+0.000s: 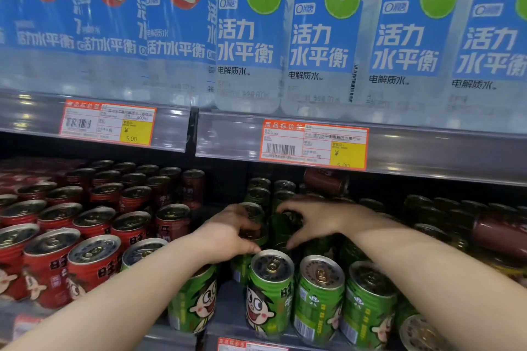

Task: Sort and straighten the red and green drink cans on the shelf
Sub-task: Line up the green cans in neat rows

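Red cans (57, 259) stand in rows on the left of the lower shelf. Green cans (269, 293) stand in rows at the middle and right front. My left hand (233, 234) wraps around an upright green can (253, 215) in the second row. My right hand (313, 221) curls over a dark green can (281, 225) just right of it, fingers around its top. One red can (325, 179) lies on its side on top of green cans at the back. Another red can (499, 236) lies sideways on the cans at the far right.
The shelf above carries large water bottles (248, 37) with blue labels, and its rail (427, 151) with two orange price tags (313, 144) hangs low over the cans. A dark gap (225, 185) separates the red and green groups.
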A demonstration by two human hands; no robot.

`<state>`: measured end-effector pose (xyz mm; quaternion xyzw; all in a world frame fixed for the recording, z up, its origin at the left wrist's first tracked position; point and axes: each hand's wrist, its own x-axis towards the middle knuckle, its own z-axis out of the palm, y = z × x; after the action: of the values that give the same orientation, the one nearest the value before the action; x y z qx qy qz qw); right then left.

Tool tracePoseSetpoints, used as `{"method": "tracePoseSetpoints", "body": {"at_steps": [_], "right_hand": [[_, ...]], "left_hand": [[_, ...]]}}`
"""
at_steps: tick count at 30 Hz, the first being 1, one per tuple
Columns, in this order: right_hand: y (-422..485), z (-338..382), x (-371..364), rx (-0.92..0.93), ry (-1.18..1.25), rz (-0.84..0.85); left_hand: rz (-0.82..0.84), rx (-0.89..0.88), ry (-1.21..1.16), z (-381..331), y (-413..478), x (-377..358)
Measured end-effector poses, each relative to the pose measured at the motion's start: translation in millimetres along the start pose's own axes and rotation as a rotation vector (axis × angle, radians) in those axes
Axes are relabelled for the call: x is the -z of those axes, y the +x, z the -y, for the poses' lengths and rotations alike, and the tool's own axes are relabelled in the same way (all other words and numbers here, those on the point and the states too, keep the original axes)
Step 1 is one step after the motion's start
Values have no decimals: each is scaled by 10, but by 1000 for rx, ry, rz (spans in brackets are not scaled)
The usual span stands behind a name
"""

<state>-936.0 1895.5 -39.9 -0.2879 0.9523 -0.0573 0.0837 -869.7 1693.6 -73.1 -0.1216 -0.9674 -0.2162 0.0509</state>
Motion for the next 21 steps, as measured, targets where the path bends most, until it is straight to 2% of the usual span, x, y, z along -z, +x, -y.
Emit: {"method": "tracePoseSetpoints", "body": {"at_steps": [4, 6, 10, 14, 16, 19, 21], "right_hand": [[133, 117, -162, 67, -167, -40], [153, 99, -178, 65, -131, -50], [124, 39, -37, 56, 96, 11], [139, -22, -27, -18, -2, -92], [139, -30, -59, -8, 29, -143], [60, -3, -14, 2, 197, -33], [5, 25, 4, -2, 102, 65]], "left_hand": [[-6, 7, -6, 12, -12, -9], [-2, 7, -2, 14, -15, -9], [0, 2, 0, 8, -10, 4], [-7, 0, -5, 10, -15, -1], [-13, 0, -8, 6, -17, 2], [-15, 7, -4, -9, -14, 5], [-22, 22, 1, -11, -15, 3]]}}
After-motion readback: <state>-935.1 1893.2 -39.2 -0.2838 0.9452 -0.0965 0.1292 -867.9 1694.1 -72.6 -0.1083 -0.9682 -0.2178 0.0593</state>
